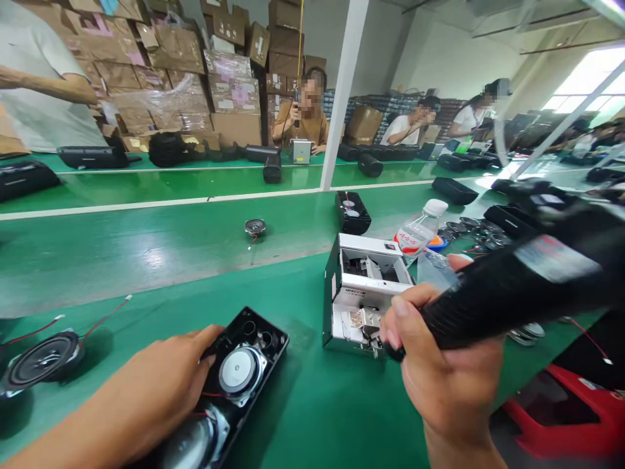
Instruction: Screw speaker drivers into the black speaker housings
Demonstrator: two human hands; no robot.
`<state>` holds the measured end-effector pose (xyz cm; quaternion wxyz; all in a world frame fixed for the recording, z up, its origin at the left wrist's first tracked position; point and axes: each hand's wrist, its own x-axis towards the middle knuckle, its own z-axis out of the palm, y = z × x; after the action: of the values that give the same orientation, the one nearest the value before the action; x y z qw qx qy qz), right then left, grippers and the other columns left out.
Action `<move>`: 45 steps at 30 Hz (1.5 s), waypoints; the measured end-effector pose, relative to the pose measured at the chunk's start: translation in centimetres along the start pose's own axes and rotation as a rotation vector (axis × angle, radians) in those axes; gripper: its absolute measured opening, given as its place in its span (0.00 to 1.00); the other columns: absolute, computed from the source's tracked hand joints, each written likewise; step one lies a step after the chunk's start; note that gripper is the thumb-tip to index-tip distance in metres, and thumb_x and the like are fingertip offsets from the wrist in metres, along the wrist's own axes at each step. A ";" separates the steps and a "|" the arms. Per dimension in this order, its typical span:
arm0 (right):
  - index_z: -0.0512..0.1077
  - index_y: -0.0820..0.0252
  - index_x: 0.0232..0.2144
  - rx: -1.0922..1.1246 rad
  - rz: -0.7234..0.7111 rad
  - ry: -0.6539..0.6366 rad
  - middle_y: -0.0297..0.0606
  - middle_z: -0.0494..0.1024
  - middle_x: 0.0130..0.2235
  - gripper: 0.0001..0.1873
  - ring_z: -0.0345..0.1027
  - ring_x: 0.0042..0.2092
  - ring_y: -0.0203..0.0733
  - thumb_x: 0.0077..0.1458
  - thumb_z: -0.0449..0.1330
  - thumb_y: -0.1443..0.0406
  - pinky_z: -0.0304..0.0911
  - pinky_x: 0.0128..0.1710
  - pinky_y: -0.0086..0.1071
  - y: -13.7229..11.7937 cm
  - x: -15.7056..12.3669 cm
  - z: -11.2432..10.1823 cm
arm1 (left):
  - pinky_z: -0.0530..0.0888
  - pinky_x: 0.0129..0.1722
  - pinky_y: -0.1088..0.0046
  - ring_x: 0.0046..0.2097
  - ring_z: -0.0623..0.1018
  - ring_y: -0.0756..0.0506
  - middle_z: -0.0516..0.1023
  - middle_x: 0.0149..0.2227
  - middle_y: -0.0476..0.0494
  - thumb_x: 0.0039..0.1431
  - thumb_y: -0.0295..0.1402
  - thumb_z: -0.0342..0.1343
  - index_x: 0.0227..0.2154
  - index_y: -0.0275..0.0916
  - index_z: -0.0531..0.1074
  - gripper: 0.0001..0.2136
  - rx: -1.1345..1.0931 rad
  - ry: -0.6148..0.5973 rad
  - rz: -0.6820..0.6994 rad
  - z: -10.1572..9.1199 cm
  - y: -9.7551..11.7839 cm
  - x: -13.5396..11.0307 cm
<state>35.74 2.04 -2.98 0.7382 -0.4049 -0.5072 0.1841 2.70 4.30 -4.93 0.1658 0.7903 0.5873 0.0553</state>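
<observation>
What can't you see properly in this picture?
Head view:
- Tip of the power tool: partly hidden behind the right hand, by the white box.
- Near end of the speaker case: covered by the left hand and cut off by the bottom edge.
- Label on the bottle: too small and blurred to read.
- Back of the power tool: blurred, cut off by the right edge.

Left hand (161, 384) lies palm-down; right hand (444, 371) raised in a closed grip
</observation>
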 end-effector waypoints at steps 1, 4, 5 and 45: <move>0.69 0.50 0.65 0.021 0.071 -0.015 0.24 0.73 0.29 0.27 0.64 0.23 0.35 0.68 0.70 0.68 0.68 0.22 0.30 -0.4 -0.4 0.2 | 0.87 0.44 0.55 0.47 0.92 0.30 0.92 0.48 0.40 0.74 0.37 0.49 0.65 0.45 0.78 0.22 -0.062 -0.004 -0.034 0.6 -0.1 -0.8; 0.70 0.47 0.65 0.150 0.303 -0.035 0.23 0.72 0.28 0.29 0.62 0.20 0.33 0.66 0.72 0.65 0.67 0.18 0.28 -1.8 -1.8 1.0 | 0.88 0.52 0.59 0.55 0.90 0.34 0.89 0.59 0.41 0.77 0.41 0.48 0.79 0.46 0.61 0.30 -0.183 0.007 -0.076 2.9 0.9 -3.4; 0.68 0.43 0.67 0.202 0.351 -0.027 0.22 0.71 0.27 0.32 0.61 0.19 0.33 0.65 0.72 0.66 0.67 0.18 0.28 -2.3 -2.3 1.2 | 0.88 0.54 0.59 0.57 0.90 0.34 0.87 0.61 0.41 0.77 0.41 0.49 0.80 0.47 0.59 0.31 -0.223 0.033 -0.070 3.7 1.5 -4.1; 0.58 0.39 0.73 0.148 0.160 -0.180 0.24 0.75 0.32 0.35 0.70 0.27 0.37 0.74 0.62 0.71 0.71 0.29 0.37 1.6 -5.3 8.7 | 0.66 0.73 0.50 0.72 0.76 0.35 0.85 0.61 0.51 0.64 0.28 0.66 0.32 0.48 0.79 0.06 -0.223 0.337 0.372 6.3 3.5 -3.7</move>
<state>25.93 2.96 -6.00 0.7006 -0.3703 -0.5222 0.3150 6.55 -1.34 -9.32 0.1390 0.8410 0.4417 0.2798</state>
